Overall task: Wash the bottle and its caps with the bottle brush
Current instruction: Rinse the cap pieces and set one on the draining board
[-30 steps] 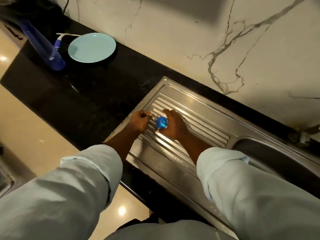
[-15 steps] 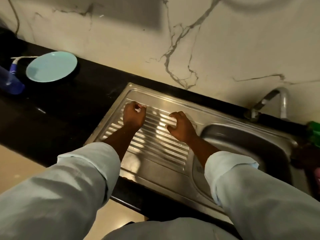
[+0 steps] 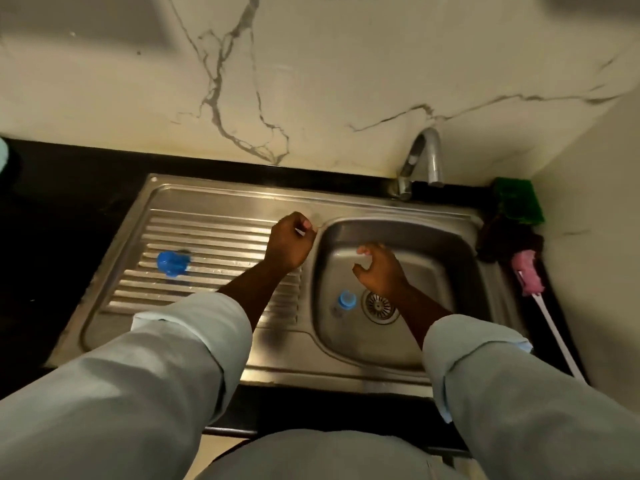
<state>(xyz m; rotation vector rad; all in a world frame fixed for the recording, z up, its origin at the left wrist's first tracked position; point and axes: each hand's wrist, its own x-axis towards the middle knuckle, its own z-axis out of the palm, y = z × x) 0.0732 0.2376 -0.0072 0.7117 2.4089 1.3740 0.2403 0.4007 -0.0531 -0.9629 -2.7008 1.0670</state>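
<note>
**Both hands free over the sink, brush untouched**

The left hand [image 3: 289, 242] hangs over the ridge where the drainboard [image 3: 214, 233] meets the basin [image 3: 436, 261], fingers curled in toward the palm. A pale glint sits at the fingertips, and I cannot tell whether it pinches something small or is empty. The right hand [image 3: 381, 271] is apart from it, above the basin floor, with fingers loosely bent and thumb spread, gripping nothing.

A dark cap [image 3: 173, 263] lies alone on the drainboard ribs, well to the left of both hands. It was probably parked there to drain or to wait its turn. A pale cap [image 3: 347, 299] sits on the basin floor just beside the drain [image 3: 379, 306], where water from the tap [image 3: 422, 157] can reach it. No water shows running.

The brush [image 3: 526, 271] lies on the counter to the right of the sink, its pink head near a green sponge [image 3: 517, 202] and its white handle trailing toward the person. The right hand is the nearer one for fetching it. The bottle itself is out of view.

Judging by the layout, scrubbing has yet to start. The likely next moves are the tap or the brush, and the pale cap could slide onto the drain once water flows
</note>
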